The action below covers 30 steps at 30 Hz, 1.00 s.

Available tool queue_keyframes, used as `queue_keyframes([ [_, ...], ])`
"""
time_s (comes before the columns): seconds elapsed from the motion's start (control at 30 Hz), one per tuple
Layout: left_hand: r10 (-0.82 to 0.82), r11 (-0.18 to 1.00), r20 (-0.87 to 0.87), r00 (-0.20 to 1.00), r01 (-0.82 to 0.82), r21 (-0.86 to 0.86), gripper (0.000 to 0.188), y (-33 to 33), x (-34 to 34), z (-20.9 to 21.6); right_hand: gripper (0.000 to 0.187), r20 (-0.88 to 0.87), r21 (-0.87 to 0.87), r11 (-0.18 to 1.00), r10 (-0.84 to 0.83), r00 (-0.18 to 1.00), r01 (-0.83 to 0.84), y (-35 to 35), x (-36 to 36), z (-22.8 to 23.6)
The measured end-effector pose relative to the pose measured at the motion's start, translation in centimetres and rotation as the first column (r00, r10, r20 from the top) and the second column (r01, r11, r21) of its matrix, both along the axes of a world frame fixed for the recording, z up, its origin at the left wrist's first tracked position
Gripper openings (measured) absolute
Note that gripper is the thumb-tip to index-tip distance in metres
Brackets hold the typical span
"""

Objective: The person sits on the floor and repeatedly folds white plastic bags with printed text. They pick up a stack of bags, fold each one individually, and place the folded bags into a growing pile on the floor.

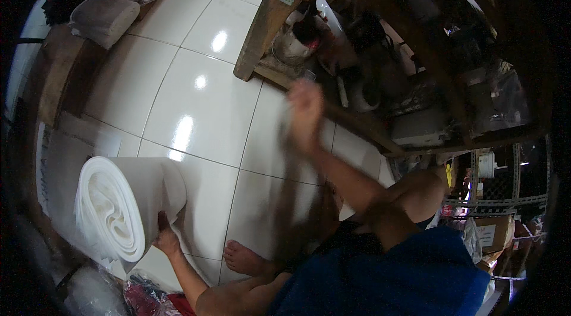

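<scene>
A thick roll of white sheet material (146, 182), soft and foam-like, leans at the lower left with its spiral end facing left. My left hand (167, 240) is at the roll's near right edge, thumb on the outer layer; the other fingers are mostly hidden behind it. Raised over the tiled floor, my right hand (306, 115) is in front of the wooden shelf unit and away from the roll. It looks curled, but motion blur smears its fingers, and I cannot make out anything in it.
A dark wooden shelf unit (256, 36) crowded with pots and odds and ends stands at the right. Plastic-wrapped bundles (106, 18) lie at the upper left. My bare foot (245, 257) rests on the glossy white tiles (220, 119). A cardboard box (495, 234) sits far right.
</scene>
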<state>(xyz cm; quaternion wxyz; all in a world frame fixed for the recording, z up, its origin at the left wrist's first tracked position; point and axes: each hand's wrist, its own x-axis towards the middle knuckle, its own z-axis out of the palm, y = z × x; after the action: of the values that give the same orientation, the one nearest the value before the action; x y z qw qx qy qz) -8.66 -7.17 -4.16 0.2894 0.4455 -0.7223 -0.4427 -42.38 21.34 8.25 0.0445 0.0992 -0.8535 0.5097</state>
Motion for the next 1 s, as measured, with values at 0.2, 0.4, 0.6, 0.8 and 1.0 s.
queue_keyframes([
  [0.2, -0.106, 0.99, -0.193, 0.975, 0.121, 0.069, 0.05, -0.5, -0.7, -0.2, 0.029, -0.232, 0.441, 0.894, 0.029, 0.972, 0.078, 17.5, -16.8, 6.0],
  [0.4, -0.201, 0.979, -0.072, 0.977, 0.202, 0.009, 0.048, -3.3, 1.1, -1.7, 0.034, -0.016, 0.54, 0.837, 0.119, 0.993, -0.091, 20.0, -22.5, 1.9],
  [0.6, -0.145, 0.988, 0.005, 0.989, 0.145, 0.052, 0.04, -2.8, 0.2, 1.0, 0.035, 0.001, 0.669, 0.742, 0.064, 0.998, -0.049, 16.5, -20.8, 3.3],
  [0.8, -0.242, 0.97, -0.008, 0.97, 0.242, -0.009, 0.046, -4.0, 1.7, -0.6, 0.038, 0.149, 0.503, 0.821, 0.225, 0.963, -0.27, 13.6, -19.8, 5.3],
  [1.0, -0.125, 0.964, -0.083, 0.989, 0.14, 0.224, 0.045, -3.3, 1.2, -2.1, 0.039, 0.219, 0.466, 0.831, 0.223, 0.95, -0.303, 13.1, -20.5, 5.2],
])
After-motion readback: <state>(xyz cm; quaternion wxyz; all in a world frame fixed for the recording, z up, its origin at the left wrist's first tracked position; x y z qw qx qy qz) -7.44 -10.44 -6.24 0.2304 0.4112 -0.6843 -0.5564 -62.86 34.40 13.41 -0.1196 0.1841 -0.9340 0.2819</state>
